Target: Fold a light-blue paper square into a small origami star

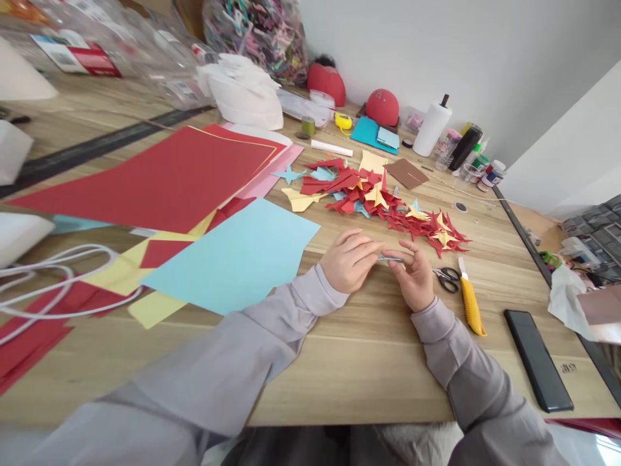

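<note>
Grey sleeves lead to the left hand and right hand, whose fingers clench a small silver strip between them, just above the desk. Right of the fingers lie scissors and a yellow utility knife; a light-blue paper sheet sits left, and cut red-and-yellow paper shapes pile beyond.
</note>
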Demonstrator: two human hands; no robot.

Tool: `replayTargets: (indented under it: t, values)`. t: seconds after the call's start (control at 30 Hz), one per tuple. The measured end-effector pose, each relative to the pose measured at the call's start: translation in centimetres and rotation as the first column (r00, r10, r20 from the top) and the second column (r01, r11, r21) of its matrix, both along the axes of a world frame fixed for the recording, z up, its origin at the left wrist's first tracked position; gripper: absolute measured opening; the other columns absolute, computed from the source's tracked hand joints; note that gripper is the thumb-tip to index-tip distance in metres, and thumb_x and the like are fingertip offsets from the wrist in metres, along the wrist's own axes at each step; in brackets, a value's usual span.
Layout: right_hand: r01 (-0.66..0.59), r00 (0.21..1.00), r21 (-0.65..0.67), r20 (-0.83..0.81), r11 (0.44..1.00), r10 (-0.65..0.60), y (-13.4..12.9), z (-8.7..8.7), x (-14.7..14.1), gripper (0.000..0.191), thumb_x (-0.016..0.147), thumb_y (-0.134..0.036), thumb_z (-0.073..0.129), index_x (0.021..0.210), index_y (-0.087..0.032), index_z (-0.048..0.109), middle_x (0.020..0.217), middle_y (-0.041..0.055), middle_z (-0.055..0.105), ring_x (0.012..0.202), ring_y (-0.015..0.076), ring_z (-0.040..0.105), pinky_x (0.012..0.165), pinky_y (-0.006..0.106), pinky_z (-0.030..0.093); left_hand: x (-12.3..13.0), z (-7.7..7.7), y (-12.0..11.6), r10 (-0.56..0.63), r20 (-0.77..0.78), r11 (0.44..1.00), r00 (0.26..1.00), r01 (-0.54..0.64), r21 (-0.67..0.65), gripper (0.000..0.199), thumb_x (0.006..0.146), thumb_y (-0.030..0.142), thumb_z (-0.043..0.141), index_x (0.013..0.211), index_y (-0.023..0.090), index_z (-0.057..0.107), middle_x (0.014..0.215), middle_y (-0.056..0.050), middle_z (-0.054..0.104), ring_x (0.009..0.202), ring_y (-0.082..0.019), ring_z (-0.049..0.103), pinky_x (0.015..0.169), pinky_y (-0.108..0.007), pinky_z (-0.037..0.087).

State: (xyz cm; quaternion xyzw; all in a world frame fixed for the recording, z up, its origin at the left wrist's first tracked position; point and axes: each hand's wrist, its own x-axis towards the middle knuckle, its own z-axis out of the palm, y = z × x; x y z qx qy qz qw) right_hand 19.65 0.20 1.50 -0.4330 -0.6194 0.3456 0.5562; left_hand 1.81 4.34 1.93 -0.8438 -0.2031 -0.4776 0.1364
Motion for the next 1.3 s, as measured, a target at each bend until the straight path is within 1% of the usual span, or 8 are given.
replayTargets:
  t: [0.13,0.37,0.53,0.8,0.93,1.03,1.17,1.3]
  values:
    - [-0.052,0.99,-0.058,-0.133,0.997,0.044,-0.1,0.3,-0.1,0.041,0.08,-0.032,0.068,0.113,-0.023,0.045,0.102,0.0078,0.073,0.099,0.0204,0.068,0.088,0.039,0.051,0.0,-0.1,0.1,0.009,-0.008,1.0,1.0,-0.009,0.013,0.017,0.083,0.01,0.05,0.081,0.018,0.065,0.105,-0.006,0.072,0.091,-0.019,0.06,0.094,-0.041,0.044]
    - [-0.061,0.964,-0.146,-0.264,0.987,0.02,0.0,0.2,0.1,0.049,0.08,-0.035,0.066,0.123,-0.021,0.045,0.105,0.0091,0.073,0.108,0.0231,0.065,0.102,0.045,0.041,-0.3,0.0,0.2,0.1,0.001,0.995,0.995,-0.099,-0.031,0.018,0.081,0.011,0.05,0.077,0.019,0.065,0.106,-0.005,0.072,0.092,-0.02,0.06,0.093,-0.042,0.043]
    - [0.023,0.978,-0.155,-0.201,0.988,-0.054,0.2,0.2,0.2,0.058,0.078,-0.039,0.068,0.127,-0.02,0.045,0.103,0.0101,0.073,0.104,0.0242,0.066,0.101,0.046,0.042,-0.6,0.1,0.5,0.2,0.063,0.979,0.978,-0.198,-0.043,0.015,0.079,0.011,0.052,0.074,0.018,0.064,0.105,-0.005,0.072,0.091,-0.022,0.059,0.091,-0.044,0.043]
    - [0.067,0.988,-0.169,-0.124,0.983,-0.089,0.3,-0.1,0.5,0.062,0.075,-0.037,0.067,0.129,-0.019,0.043,0.103,0.0114,0.073,0.096,0.0238,0.067,0.087,0.044,0.049,-0.6,-0.1,0.6,0.187,0.064,0.973,0.98,-0.175,-0.151,0.016,0.081,0.014,0.05,0.076,0.019,0.064,0.106,-0.006,0.071,0.093,-0.023,0.059,0.092,-0.047,0.042]
    - [0.026,0.985,-0.175,-0.165,0.984,-0.055,0.4,0.0,0.4,0.061,0.073,-0.036,0.07,0.127,-0.022,0.045,0.105,0.0104,0.072,0.1,0.0238,0.066,0.088,0.042,0.05,-0.5,-0.3,0.7,0.133,0.073,0.981,0.988,-0.121,-0.152,0.014,0.081,0.014,0.051,0.076,0.019,0.063,0.106,-0.008,0.071,0.09,-0.023,0.061,0.091,-0.047,0.044]
    - [-0.011,0.981,-0.189,-0.191,0.982,-0.025,0.4,0.0,0.3,0.056,0.069,-0.034,0.075,0.119,-0.023,0.052,0.102,0.0082,0.072,0.096,0.022,0.067,0.088,0.04,0.051,-0.2,-0.5,0.5,0.034,0.089,0.984,0.995,-0.017,-0.176,0.013,0.083,0.013,0.05,0.079,0.017,0.062,0.106,-0.01,0.071,0.085,-0.021,0.064,0.087,-0.044,0.049]
    - [-0.018,0.986,-0.199,-0.164,0.98,-0.015,0.4,0.0,0.2,0.052,0.066,-0.034,0.079,0.113,-0.022,0.058,0.091,0.0041,0.073,0.083,0.019,0.067,0.079,0.036,0.053,0.2,-0.8,-0.1,-0.095,0.15,0.934,0.984,0.14,-0.328,0.016,0.088,0.014,0.046,0.087,0.016,0.062,0.106,-0.013,0.07,0.093,-0.019,0.067,0.081,-0.034,0.055]
    - [-0.001,0.989,-0.203,-0.147,0.979,-0.029,0.4,0.0,0.1,0.036,0.063,-0.033,0.081,0.094,-0.022,0.068,0.081,0.0015,0.072,0.074,0.0162,0.065,0.073,0.032,0.052,0.7,-1.0,-0.4,-0.155,0.188,0.922,0.97,0.21,-0.324,0.014,0.088,0.016,0.05,0.092,0.015,0.064,0.101,-0.013,0.072,0.094,-0.018,0.068,0.08,-0.03,0.057]
